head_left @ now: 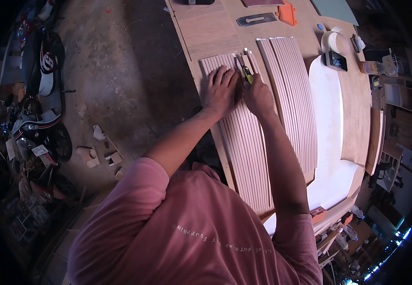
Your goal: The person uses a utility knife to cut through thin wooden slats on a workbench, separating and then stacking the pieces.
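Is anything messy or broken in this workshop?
Yes: wood offcuts lie scattered on the concrete floor left of the workbench. The slatted panel under both hands looks neat and undamaged.

Small dark screen (337, 61) at bench's far right, beside white tape roll (334, 42). White tag (39, 150) on motorbike (35, 128), far left. Orange box (318, 213) at bench's near edge.

Pale ribbed panel (244, 142), yellow-handled knife (247, 74)

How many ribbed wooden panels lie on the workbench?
2. One ribbed panel lies under the left hand and the right hand; the other panel lies just to its right. More may be hidden.
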Demonstrator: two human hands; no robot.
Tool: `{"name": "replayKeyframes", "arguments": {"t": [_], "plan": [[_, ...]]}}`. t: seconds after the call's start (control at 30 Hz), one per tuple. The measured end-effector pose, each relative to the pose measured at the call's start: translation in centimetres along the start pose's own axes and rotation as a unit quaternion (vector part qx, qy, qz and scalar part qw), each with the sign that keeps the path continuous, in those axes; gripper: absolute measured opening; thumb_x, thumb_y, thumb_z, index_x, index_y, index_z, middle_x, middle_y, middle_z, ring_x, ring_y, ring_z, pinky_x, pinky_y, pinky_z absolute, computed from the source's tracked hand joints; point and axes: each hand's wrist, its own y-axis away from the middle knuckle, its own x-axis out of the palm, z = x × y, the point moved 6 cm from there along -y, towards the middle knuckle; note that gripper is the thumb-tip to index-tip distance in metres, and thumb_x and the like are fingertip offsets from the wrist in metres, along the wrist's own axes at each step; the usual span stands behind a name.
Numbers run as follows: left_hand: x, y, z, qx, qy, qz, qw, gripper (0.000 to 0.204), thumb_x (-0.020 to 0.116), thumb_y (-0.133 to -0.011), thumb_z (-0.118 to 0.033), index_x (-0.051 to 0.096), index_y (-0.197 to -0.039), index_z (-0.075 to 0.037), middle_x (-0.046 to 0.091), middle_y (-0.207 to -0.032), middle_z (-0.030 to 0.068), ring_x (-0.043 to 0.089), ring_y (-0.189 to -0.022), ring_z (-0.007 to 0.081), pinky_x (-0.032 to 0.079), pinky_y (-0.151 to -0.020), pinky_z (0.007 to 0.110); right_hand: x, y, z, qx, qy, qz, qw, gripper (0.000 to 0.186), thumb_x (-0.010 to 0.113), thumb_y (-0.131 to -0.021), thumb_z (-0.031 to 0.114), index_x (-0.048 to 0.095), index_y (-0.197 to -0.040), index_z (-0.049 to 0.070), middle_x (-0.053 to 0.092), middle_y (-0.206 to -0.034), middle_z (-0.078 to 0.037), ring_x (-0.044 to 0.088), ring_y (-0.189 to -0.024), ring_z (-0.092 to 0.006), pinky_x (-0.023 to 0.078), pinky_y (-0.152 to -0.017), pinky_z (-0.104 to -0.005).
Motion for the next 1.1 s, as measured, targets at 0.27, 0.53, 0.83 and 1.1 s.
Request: {"name": "replayKeyframes", "arguments": {"t": [0.27, 0.53, 0.83, 1.1], "plan": [[0.1, 0.1, 0.2, -0.002, -0.008, -0.005, 1.0, 0.071, 0.075, -0.083, -0.036, 0.054, -0.142, -0.004, 0.05, -0.147, 0.0127, 0.036, -0.147, 0.0339, 0.022, -0.124, 0.054, -0.3, 0.0, 0.6, 0.015, 0.036, 0.033, 0.999, 0.032, 0.058, -0.101, 0.027, 0.051, -0.11, -0.003, 0.072, -0.091, -0.03, 0.073, -0.086, -0.0468, 0.059, -0.074, -0.0544], [0.3, 0.0, 0.2, -0.01, -0.003, -0.003, 1.0, 0.067, 0.07, -0.086, -0.037, 0.054, -0.143, -0.007, 0.051, -0.145, 0.0113, 0.034, -0.147, 0.0323, 0.02, -0.125, 0.053, 1.1, -1.0, 1.1, 0.03, 0.09, 0.043, 0.995, 0.037, 0.049, -0.104, 0.027, 0.052, -0.123, -0.004, 0.074, -0.098, -0.027, 0.075, -0.094, -0.0411, 0.06, -0.082, -0.0497], [0.3, 0.0, 0.1, -0.027, 0.003, -0.004, 1.0, 0.072, 0.073, -0.082, -0.032, 0.052, -0.147, -0.008, 0.049, -0.146, 0.0091, 0.034, -0.148, 0.0305, 0.021, -0.125, 0.051, 1.0, -1.6, 1.3, -0.002, 0.092, 0.043, 0.995, 0.03, 0.048, -0.103, 0.022, 0.053, -0.116, -0.004, 0.074, -0.096, -0.027, 0.075, -0.093, -0.0421, 0.06, -0.082, -0.0495], [1.3, 0.1, 0.2, -0.017, -0.062, 0.021, 0.998, 0.068, 0.067, -0.089, -0.042, 0.053, -0.145, -0.006, 0.051, -0.148, 0.0093, 0.034, -0.149, 0.0307, 0.02, -0.125, 0.052, 2.6, -1.7, -0.2, -0.066, 0.152, 0.041, 0.985, 0.022, 0.053, -0.099, 0.019, 0.052, -0.108, -0.001, 0.074, -0.092, -0.026, 0.075, -0.091, -0.0415, 0.06, -0.083, -0.0483]]}}
